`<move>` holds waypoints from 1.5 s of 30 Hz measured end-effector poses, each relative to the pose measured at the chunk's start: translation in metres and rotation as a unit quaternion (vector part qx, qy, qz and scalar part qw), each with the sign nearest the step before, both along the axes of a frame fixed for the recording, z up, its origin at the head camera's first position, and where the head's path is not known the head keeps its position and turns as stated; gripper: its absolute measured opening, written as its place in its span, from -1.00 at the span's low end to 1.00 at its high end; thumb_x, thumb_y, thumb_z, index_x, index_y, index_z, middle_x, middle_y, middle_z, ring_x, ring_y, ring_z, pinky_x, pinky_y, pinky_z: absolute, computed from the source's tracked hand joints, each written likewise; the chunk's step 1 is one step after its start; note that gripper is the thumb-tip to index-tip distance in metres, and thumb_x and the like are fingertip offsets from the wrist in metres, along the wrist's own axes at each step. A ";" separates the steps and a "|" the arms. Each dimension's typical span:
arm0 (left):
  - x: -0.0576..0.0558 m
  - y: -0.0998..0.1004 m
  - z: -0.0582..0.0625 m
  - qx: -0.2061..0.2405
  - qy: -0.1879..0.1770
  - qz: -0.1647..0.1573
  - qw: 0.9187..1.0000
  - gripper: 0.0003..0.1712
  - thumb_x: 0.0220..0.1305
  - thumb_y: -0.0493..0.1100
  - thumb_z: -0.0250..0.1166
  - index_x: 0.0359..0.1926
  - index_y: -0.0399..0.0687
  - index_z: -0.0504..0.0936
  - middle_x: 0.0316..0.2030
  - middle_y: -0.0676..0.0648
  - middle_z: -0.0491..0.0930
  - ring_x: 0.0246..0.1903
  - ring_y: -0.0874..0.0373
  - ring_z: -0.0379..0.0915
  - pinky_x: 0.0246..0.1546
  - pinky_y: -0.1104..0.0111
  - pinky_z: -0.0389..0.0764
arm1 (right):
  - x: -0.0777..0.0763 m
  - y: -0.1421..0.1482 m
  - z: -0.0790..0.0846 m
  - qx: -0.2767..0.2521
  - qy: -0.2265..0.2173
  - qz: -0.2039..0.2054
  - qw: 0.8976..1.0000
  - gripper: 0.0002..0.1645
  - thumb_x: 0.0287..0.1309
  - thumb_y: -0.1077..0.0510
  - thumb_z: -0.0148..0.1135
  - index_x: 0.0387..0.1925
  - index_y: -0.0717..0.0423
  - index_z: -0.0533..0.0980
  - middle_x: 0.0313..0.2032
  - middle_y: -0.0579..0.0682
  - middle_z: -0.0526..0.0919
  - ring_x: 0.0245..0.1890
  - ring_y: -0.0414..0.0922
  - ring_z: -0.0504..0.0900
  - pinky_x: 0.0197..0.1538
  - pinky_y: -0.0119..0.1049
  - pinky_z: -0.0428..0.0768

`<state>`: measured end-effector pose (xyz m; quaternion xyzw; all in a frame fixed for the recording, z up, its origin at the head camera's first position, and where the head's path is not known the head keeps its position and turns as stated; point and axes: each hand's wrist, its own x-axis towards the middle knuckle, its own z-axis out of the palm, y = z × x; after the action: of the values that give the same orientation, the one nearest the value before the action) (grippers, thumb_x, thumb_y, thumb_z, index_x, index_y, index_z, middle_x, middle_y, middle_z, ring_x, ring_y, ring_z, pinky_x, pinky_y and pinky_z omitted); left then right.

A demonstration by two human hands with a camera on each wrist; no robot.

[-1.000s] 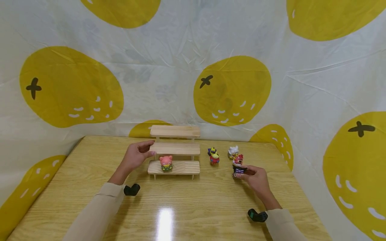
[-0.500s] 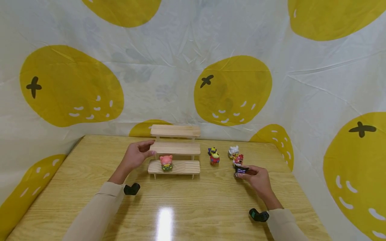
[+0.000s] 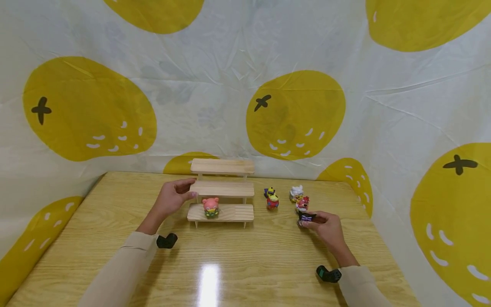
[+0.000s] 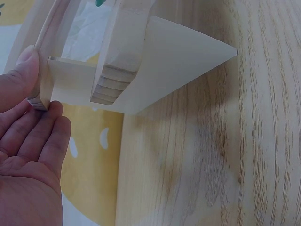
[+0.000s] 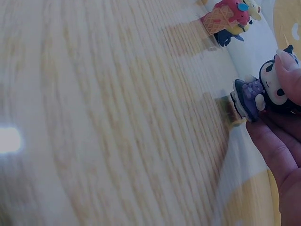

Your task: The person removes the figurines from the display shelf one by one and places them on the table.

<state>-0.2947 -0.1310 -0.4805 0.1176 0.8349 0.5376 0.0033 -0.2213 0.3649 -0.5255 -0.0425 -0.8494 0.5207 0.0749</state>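
A three-tier wooden display stand (image 3: 222, 189) stands toward the back of the table. My left hand (image 3: 171, 199) grips the left end of its middle shelf, and in the left wrist view the thumb lies on one face of that board (image 4: 43, 89) with fingers on the other. A pink figurine (image 3: 210, 207) sits on the lowest shelf, left of centre. To the right, my right hand (image 3: 327, 228) holds a black-and-white figurine (image 5: 273, 84) with a purple piece on its front, between thumb and fingers. Just behind it is a red-and-white figurine (image 3: 302, 204).
A white-topped figurine (image 3: 296, 193) stands behind the red-and-white one. Between them and the stand are a red figurine with a yellow top (image 3: 272, 202) and a purple-and-yellow figurine (image 3: 267, 192) behind it. A fruit-patterned cloth (image 3: 215, 106) hangs along the table's back edge.
The black-and-white figurine has shifted very slightly to the right in my right hand's grip. My left hand and the stand have stayed in place.
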 end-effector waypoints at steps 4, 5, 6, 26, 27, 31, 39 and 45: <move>-0.001 0.000 -0.001 -0.001 0.002 -0.001 1.000 -0.37 0.44 -0.16 0.38 0.45 -0.20 0.49 0.43 -0.26 0.48 0.44 -0.23 0.40 0.37 -0.10 0.54 | 0.000 0.000 -0.002 0.003 0.000 -0.006 1.000 -0.59 0.17 0.34 0.50 0.07 0.38 0.69 0.05 0.39 0.73 -0.27 -0.48 0.70 -0.21 -0.54 0.73; -0.001 0.000 -0.001 -0.002 0.003 0.000 1.000 -0.38 0.44 -0.16 0.38 0.45 -0.19 0.49 0.42 -0.26 0.48 0.43 -0.23 0.41 0.37 -0.10 0.54 | 0.000 0.000 -0.002 0.002 0.000 -0.008 1.000 -0.59 0.17 0.35 0.50 0.06 0.38 0.69 0.05 0.39 0.73 -0.28 -0.48 0.70 -0.21 -0.54 0.73; -0.001 0.000 -0.001 -0.002 0.004 0.000 1.000 -0.38 0.44 -0.16 0.38 0.45 -0.19 0.50 0.42 -0.26 0.48 0.43 -0.23 0.41 0.36 -0.11 0.55 | 0.000 0.000 -0.002 0.004 0.001 -0.006 1.000 -0.59 0.17 0.34 0.50 0.06 0.39 0.69 0.04 0.39 0.73 -0.28 -0.48 0.70 -0.21 -0.54 0.73; 0.000 0.001 -0.001 -0.009 0.008 0.001 1.000 -0.39 0.44 -0.17 0.37 0.45 -0.15 0.50 0.42 -0.26 0.49 0.43 -0.22 0.42 0.35 -0.08 0.57 | -0.002 0.000 -0.002 -0.003 -0.010 -0.014 1.000 -0.58 0.18 0.32 0.50 0.07 0.40 0.68 0.01 0.33 0.76 -0.29 -0.48 0.70 -0.22 -0.53 0.73; 0.000 0.001 -0.001 -0.009 0.009 0.002 1.000 -0.40 0.44 -0.17 0.37 0.44 -0.15 0.51 0.42 -0.26 0.49 0.43 -0.22 0.42 0.35 -0.07 0.57 | -0.002 0.000 -0.002 -0.004 -0.011 -0.014 1.000 -0.57 0.18 0.32 0.51 0.08 0.41 0.68 0.01 0.33 0.76 -0.29 -0.48 0.70 -0.22 -0.53 0.73; -0.001 0.001 -0.002 -0.004 0.010 0.002 1.000 -0.39 0.43 -0.17 0.38 0.44 -0.17 0.51 0.41 -0.26 0.50 0.42 -0.21 0.44 0.34 -0.07 0.57 | -0.002 -0.001 -0.002 -0.002 -0.010 -0.014 1.000 -0.56 0.16 0.31 0.52 0.07 0.41 0.68 0.01 0.34 0.76 -0.30 -0.48 0.69 -0.22 -0.54 0.72; 0.000 0.001 -0.002 -0.004 0.007 0.003 1.000 -0.39 0.43 -0.18 0.38 0.44 -0.17 0.50 0.42 -0.25 0.50 0.43 -0.21 0.42 0.34 -0.07 0.57 | -0.003 -0.002 -0.003 0.016 -0.017 -0.018 1.000 -0.56 0.15 0.29 0.54 0.06 0.37 0.69 0.00 0.30 0.77 -0.29 -0.47 0.68 -0.21 -0.54 0.72; -0.001 0.000 -0.002 -0.001 0.012 -0.001 1.000 -0.38 0.44 -0.19 0.37 0.45 -0.22 0.49 0.41 -0.27 0.49 0.43 -0.23 0.41 0.34 -0.06 0.57 | -0.002 -0.002 -0.001 0.004 -0.017 -0.002 1.000 -0.56 0.17 0.29 0.53 0.07 0.38 0.69 0.03 0.35 0.75 -0.26 -0.45 0.70 -0.19 -0.53 0.72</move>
<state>-0.2958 -0.1308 -0.4826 0.1252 0.8350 0.5357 -0.0063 -0.2236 0.3626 -0.5266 -0.0533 -0.8526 0.5161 0.0615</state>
